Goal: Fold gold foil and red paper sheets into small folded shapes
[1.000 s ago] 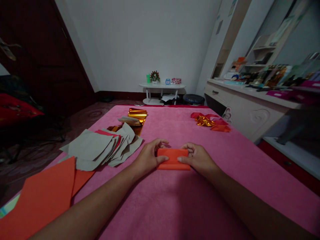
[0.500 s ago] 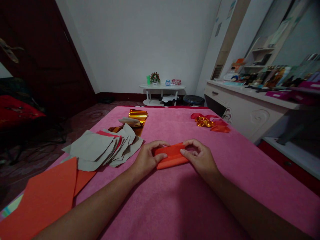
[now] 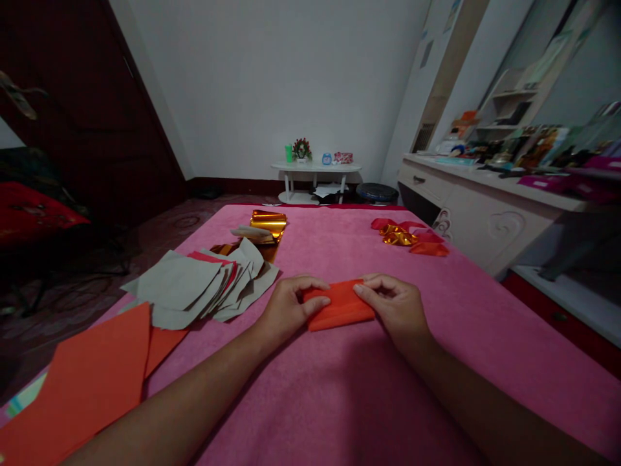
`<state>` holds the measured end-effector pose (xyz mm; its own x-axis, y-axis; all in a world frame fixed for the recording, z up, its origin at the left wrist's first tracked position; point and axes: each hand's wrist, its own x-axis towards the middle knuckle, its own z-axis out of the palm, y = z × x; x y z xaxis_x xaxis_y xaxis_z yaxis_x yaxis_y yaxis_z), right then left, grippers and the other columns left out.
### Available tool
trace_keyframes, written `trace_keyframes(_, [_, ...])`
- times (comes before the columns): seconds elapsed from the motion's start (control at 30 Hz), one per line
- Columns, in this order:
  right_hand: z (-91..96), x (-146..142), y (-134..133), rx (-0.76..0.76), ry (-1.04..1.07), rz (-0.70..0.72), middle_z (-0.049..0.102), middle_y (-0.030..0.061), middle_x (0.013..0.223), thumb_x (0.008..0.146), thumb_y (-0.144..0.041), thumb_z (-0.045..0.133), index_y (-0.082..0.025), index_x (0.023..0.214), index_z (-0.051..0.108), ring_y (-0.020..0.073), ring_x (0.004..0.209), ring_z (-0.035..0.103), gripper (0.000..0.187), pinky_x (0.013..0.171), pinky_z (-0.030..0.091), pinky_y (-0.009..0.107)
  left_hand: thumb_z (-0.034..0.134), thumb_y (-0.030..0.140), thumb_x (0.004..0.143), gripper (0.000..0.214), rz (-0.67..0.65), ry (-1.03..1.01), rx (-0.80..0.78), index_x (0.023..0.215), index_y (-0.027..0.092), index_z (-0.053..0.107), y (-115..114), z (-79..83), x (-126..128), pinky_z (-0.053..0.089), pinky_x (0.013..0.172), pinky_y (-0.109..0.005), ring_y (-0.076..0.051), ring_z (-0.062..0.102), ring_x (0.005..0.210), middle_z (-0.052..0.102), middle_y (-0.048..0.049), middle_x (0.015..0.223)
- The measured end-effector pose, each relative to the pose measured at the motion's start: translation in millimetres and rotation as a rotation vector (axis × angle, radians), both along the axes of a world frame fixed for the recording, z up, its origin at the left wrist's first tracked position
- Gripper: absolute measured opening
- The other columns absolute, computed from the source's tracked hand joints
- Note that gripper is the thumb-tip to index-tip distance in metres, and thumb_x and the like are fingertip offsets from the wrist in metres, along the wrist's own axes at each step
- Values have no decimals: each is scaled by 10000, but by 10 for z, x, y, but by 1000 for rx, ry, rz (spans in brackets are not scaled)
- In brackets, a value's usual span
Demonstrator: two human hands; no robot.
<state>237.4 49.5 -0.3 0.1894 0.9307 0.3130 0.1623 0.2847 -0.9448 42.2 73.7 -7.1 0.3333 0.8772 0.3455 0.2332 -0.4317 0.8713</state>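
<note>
A small folded piece of orange paper (image 3: 342,307) is held between both hands, just above or on the pink cloth-covered table (image 3: 320,246). My left hand (image 3: 294,304) pinches its left end, thumb on the near face and fingers behind. At the upper right corner my right hand (image 3: 392,301) grips it between thumb and curled fingers. A crease runs along the paper's lower part. To the left lie a fanned stack of grey paper sheets (image 3: 179,281) with some red among them, and larger orange sheets (image 3: 97,369).
Gold foil (image 3: 269,223) lies behind the grey stack. At the table's far right sit crumpled gold and red folded pieces (image 3: 398,235) beside an orange one (image 3: 429,248). A white side table (image 3: 315,167) stands by the wall, and a cluttered dresser (image 3: 466,188) is on the right.
Both hands and the folded orange paper have shifted slightly right. The right thumb sits higher, nearer the paper's top edge. The view has moved a little.
</note>
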Motion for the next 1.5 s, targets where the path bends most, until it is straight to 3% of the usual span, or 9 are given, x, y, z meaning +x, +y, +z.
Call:
trace_keyframes(0.13, [9,5,-5,9,3,-89,648,22,684,619,-302,746,-177,586,647,163,669,586,163,650,475,285,614,226,787,130,16,-26,10,718,152,696,-26,65,5,489,670,-252,-145,615,702,679,-36,742])
trace_keyframes(0.37, [-28,37,17,16,64,-132,649,13,673,648,-307,753,-170,627,641,143,636,577,178,632,469,271,655,217,745,88,49,-53,1,701,155,699,-21,43,-11,492,661,-250,-146,614,703,676,-42,751])
trace_keyframes(0.7, [-25,45,16,30,101,-172,640,8,660,632,-344,763,-176,617,615,141,618,581,224,612,469,270,614,282,788,192,69,-118,-110,701,144,713,-14,53,-26,493,624,-238,-153,617,702,689,-49,746])
trace_keyframes(1.07, [-6,28,4,18,131,-182,633,0,643,629,-309,762,-177,612,608,134,593,567,203,589,462,265,719,228,666,93,116,-227,-196,660,135,718,2,16,-6,502,569,-226,-140,625,630,705,-48,696])
trace_keyframes(1.5, [-54,45,38,-35,130,-185,644,5,611,606,-311,786,-169,608,613,136,579,579,223,572,463,259,758,272,607,176,188,-222,-271,607,116,676,-4,9,3,431,459,-191,-102,565,470,670,-27,565])
